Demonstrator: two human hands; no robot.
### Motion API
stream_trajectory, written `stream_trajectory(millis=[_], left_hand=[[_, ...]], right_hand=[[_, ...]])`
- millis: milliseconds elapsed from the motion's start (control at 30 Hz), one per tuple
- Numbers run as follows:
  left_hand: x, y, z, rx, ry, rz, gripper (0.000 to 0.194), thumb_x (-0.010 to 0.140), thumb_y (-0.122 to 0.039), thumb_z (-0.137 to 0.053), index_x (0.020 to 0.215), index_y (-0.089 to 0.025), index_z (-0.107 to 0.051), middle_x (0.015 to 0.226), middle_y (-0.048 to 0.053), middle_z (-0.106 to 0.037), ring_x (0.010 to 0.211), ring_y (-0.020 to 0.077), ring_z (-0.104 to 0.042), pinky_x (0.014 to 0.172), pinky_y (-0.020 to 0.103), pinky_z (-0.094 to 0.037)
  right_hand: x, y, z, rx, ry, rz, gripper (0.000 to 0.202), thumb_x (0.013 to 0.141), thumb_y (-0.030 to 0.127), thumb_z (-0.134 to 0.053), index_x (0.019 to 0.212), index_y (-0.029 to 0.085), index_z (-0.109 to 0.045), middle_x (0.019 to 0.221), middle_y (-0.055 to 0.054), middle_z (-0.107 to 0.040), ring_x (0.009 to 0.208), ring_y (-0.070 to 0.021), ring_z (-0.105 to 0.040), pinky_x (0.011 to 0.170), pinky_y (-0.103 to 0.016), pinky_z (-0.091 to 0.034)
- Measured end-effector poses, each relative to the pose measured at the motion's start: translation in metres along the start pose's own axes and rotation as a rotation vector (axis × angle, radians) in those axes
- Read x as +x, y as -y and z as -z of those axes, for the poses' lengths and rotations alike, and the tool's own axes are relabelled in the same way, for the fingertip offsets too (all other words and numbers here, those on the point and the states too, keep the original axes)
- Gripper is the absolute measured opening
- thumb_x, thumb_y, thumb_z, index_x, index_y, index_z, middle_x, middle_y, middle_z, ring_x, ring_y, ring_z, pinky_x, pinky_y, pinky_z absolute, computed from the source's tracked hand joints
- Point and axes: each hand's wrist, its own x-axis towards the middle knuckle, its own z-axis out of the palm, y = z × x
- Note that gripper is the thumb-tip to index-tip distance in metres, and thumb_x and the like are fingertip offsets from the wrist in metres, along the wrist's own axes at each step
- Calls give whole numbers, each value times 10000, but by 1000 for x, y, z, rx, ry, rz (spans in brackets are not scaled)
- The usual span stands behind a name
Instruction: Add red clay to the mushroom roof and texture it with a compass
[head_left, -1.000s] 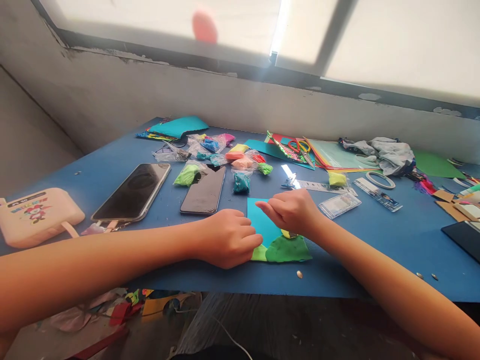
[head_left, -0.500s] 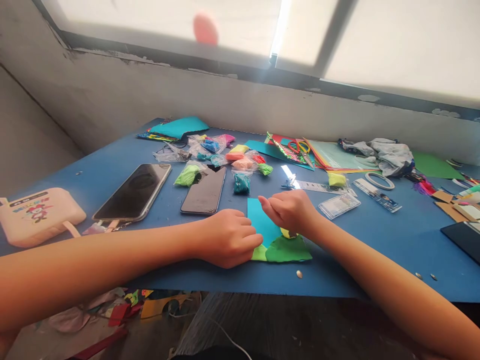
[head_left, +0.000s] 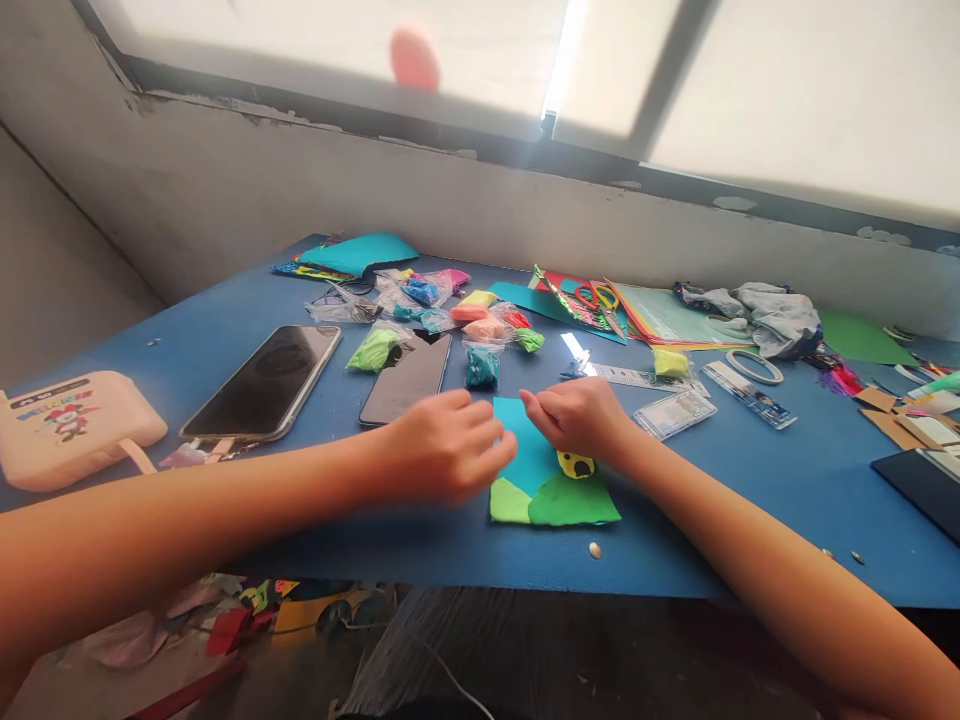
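Observation:
A light-blue card [head_left: 517, 440] lies near the table's front edge, its lower part covered with light-green clay [head_left: 510, 503] and darker green clay [head_left: 574, 502]. Above the dark green sits a yellow piece with black spots [head_left: 576, 465], partly covered by my right hand [head_left: 581, 415]. That hand is closed over the card's upper right, thumb pointing left; whatever its fingers may hold is hidden. My left hand [head_left: 454, 447] hovers by the card's left edge with curled fingers, slightly blurred, and I cannot make out anything in it.
Behind the hands lie two phones [head_left: 262, 385], bagged clay [head_left: 482, 365], a ruler [head_left: 637, 377], scissors [head_left: 600, 300] and coloured paper [head_left: 667, 315]. A pink case [head_left: 82, 430] is at the left. A small shell-like bit [head_left: 595, 550] lies near the front edge.
My left hand has lifted up and left off the card's lower left corner, uncovering the light-green clay. My right hand has barely moved; more of the yellow piece shows.

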Motion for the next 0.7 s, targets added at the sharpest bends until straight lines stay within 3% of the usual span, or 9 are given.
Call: stream_trajectory(millis=[67,133,233,300,400,533,633,700], left_hand=[[-6,30,16,19,60,255,289,942,-211,-387,852,-163,-658,761,45,-668,736,176,-601,659,287,-440],[-22,68,35,-35,174,625,386,960,-425,-394,989,-156,-669,977,72,-688,970,228,-602,790,318,-466],[-60,116,56,-231,565,1027,751,847,-754,-397,1258,-149,-568,1284,80,-593,1158,295,-534,918,391,-452],[-88,134,60,-376,736,1159,1020,722,-898,-369,1433,-165,-385,1483,105,-427,1277,323,-457,1008,439,-405],[-114,140,54,-443,854,1213,1263,539,-996,-318,1471,-144,-320,1552,137,-324,1371,351,-350,1086,482,-328],[-122,138,47,-444,904,1191,1459,349,-1031,-332,1471,-98,-317,1559,184,-290,1397,389,-302,1113,510,-274],[-127,142,46,-421,874,1172,1453,362,-1043,-307,1461,-93,-341,1531,190,-346,1358,371,-379,1078,483,-334],[-134,146,45,-266,761,1190,1315,443,-1038,-320,1377,-126,-481,1430,145,-511,1240,313,-518,986,404,-436]], right_hand=[[0,-2,0,3,-8,15,592,977,304,-315,423,159,-465,375,12,-376,394,-82,-215,443,-253,-96],[1,-4,0,7,-26,27,594,984,306,-304,432,159,-465,376,13,-379,395,-82,-216,443,-249,-95],[2,-6,-1,16,-52,32,594,987,302,-304,430,159,-453,372,18,-362,400,-83,-197,443,-246,-93],[3,-4,-2,22,-53,38,589,988,303,-306,436,159,-453,375,21,-356,404,-84,-185,444,-245,-92],[3,0,-3,34,-28,42,587,990,311,-296,446,159,-455,386,22,-352,410,-86,-181,447,-245,-89],[3,4,-4,53,51,26,593,991,327,-283,451,160,-464,405,18,-349,423,-90,-190,449,-250,-99],[3,3,-3,51,55,21,602,991,339,-276,449,161,-468,400,18,-336,425,-93,-178,448,-254,-90],[3,2,-3,46,51,17,616,995,347,-260,446,162,-470,395,19,-328,424,-94,-161,449,-258,-84]])
